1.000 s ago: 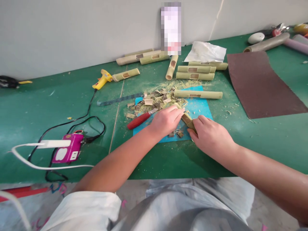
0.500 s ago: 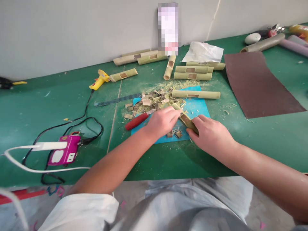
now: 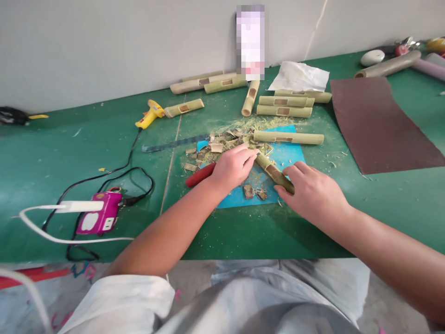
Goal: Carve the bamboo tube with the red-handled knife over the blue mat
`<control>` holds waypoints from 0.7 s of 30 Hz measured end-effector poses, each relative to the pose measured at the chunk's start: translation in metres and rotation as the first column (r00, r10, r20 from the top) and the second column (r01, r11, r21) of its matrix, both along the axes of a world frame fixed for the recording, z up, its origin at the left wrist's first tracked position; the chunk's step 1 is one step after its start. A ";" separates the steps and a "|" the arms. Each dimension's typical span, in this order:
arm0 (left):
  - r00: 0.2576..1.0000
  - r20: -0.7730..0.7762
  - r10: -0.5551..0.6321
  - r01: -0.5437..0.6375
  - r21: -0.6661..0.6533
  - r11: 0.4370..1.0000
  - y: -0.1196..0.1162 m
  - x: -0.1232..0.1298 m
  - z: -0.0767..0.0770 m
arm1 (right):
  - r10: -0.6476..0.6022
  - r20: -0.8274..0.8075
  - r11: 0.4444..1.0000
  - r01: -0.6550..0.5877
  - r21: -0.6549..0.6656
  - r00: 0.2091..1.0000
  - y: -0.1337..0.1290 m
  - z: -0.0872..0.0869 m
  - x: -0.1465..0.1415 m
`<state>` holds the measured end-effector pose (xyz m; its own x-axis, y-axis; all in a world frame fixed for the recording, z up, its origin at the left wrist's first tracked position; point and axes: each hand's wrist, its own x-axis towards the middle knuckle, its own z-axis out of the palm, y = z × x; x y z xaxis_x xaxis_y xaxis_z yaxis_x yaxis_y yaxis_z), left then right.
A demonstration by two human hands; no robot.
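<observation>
A bamboo tube (image 3: 273, 171) with a cut opening lies slantwise between my hands, over a blue sheet (image 3: 232, 197). My right hand (image 3: 311, 188) is closed round its lower right end. At its upper left end, my left hand (image 3: 234, 169) has its fingers pinched on the tube's tip. A red-handled knife (image 3: 200, 175) lies partly hidden behind my left hand; its blade is out of sight. Bamboo chips (image 3: 217, 147) and shavings are heaped behind my left hand, and another notched tube (image 3: 288, 137) lies just beyond.
Several notched tubes (image 3: 284, 111) lie toward the wall. A yellow glue gun (image 3: 150, 115) and a magenta power adapter (image 3: 100, 213) with cables are at left. Brown sandpaper (image 3: 378, 125) lies at right, near white paper (image 3: 301, 76). A blurred phone-like object (image 3: 250, 41) leans on the wall.
The view has shifted slightly. My left hand has moved back from the opening to the tube's upper left end and now covers the knife's blade. My right hand still grips the lower end.
</observation>
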<state>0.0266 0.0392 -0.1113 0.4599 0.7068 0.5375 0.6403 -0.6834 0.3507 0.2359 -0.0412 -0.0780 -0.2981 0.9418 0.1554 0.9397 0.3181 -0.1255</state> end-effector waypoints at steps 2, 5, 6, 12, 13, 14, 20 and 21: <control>1.000 0.002 0.001 -0.001 0.003 1.000 -0.004 0.001 0.001 | -0.011 -0.037 0.999 0.010 -0.051 0.999 0.001 0.000 0.001; 0.995 -0.037 -0.090 0.091 0.030 0.995 -0.013 0.004 0.003 | -0.028 -0.102 0.991 0.015 -0.129 0.994 0.002 -0.001 0.000; 0.990 -0.060 -0.124 0.127 0.039 0.991 -0.015 0.005 0.004 | -0.031 -0.123 0.989 0.013 -0.146 0.992 0.002 -0.001 0.000; 0.987 -0.118 -0.110 0.117 0.061 0.991 -0.019 0.005 0.005 | -0.084 -0.169 0.978 0.049 -0.204 0.982 0.003 0.000 -0.001; 0.982 -0.135 -0.129 0.135 0.037 0.990 -0.020 0.005 0.006 | -0.088 -0.164 0.976 0.052 -0.212 0.982 0.003 0.001 -0.001; 0.978 -0.149 -0.149 0.152 0.015 0.988 -0.022 0.005 0.006 | -0.092 -0.160 0.974 0.055 -0.219 0.983 0.004 0.001 -0.001; 0.979 -0.127 -0.157 0.160 0.012 0.987 -0.028 0.000 0.006 | -0.061 -0.116 0.984 0.040 -0.174 0.991 0.003 0.001 -0.002; 0.980 -0.116 -0.160 0.163 0.013 0.987 -0.027 0.000 0.005 | -0.052 -0.098 0.989 0.037 -0.146 0.994 0.002 0.001 -0.002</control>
